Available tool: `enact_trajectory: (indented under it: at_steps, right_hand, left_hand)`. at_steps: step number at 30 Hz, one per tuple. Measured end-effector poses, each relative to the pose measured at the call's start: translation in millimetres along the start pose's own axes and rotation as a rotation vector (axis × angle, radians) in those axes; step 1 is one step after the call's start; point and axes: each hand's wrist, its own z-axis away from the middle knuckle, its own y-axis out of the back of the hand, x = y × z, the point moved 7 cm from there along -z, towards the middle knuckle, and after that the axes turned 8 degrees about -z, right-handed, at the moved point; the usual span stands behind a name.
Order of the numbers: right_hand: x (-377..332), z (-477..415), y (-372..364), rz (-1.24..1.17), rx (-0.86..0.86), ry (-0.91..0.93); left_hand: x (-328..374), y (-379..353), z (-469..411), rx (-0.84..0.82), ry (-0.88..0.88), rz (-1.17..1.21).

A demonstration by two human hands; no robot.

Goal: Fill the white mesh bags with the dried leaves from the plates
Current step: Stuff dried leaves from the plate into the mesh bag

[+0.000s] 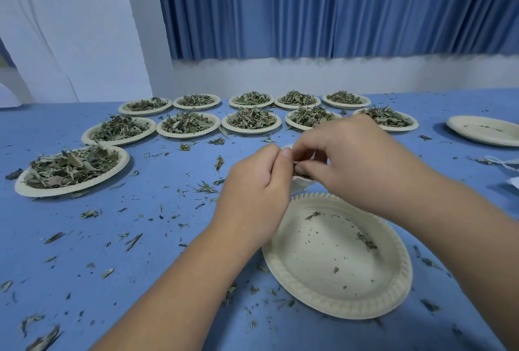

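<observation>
A white mesh bag (298, 184) hangs between my two hands above the table, mostly hidden by them. My left hand (252, 187) pinches its left edge. My right hand (351, 159) grips the top of the bag with dried leaves at the fingertips. Below sits a cream paper plate (337, 255) holding only a few leaf crumbs. Several plates heaped with dried leaves stand farther back, such as a near left plate (71, 169) and a middle plate (251, 121).
The blue table (140, 238) is littered with loose leaf bits. A stack of plates without leaves (484, 129) sits at the far right, with white bags and strings (505, 164) by the right edge. A blue curtain (337, 5) hangs behind.
</observation>
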Motion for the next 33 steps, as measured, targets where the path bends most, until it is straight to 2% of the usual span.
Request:
enact_trajectory:
  at_steps: [3, 7, 9, 13, 17, 21, 24, 33]
  right_hand:
    - [-2, 6, 1, -0.024, 0.015, 0.126]
    - [14, 19, 11, -0.245, 0.11, 0.063]
    - [29, 25, 11, -0.258, 0.037, -0.024]
    - [59, 41, -4, -0.085, -0.324, -0.233]
    - [65, 49, -1, -0.055, -0.378, -0.298]
    - [66, 60, -18, 0.072, -0.561, -0.362]
    - [67, 62, -25, 0.138, -0.613, -0.385]
    - [64, 58, -32, 0.153, -0.619, -0.384]
  left_hand:
    - [-1, 2, -1, 0.013, 0.013, 0.02]
    - [-1, 3, -2, 0.031, 0.028, 0.024]
    - [-2, 3, -1, 0.036, 0.038, 0.03]
    - [-4, 2, -1, 0.025, 0.057, 0.035]
    - [-4, 1, -1, 0.032, 0.067, 0.043]
    - [-4, 2, -1, 0.049, 0.066, 0.019]
    - [-4, 2, 0, 0.05, 0.067, 0.021]
    - [-3, 4, 0, 0.06, 0.074, 0.013]
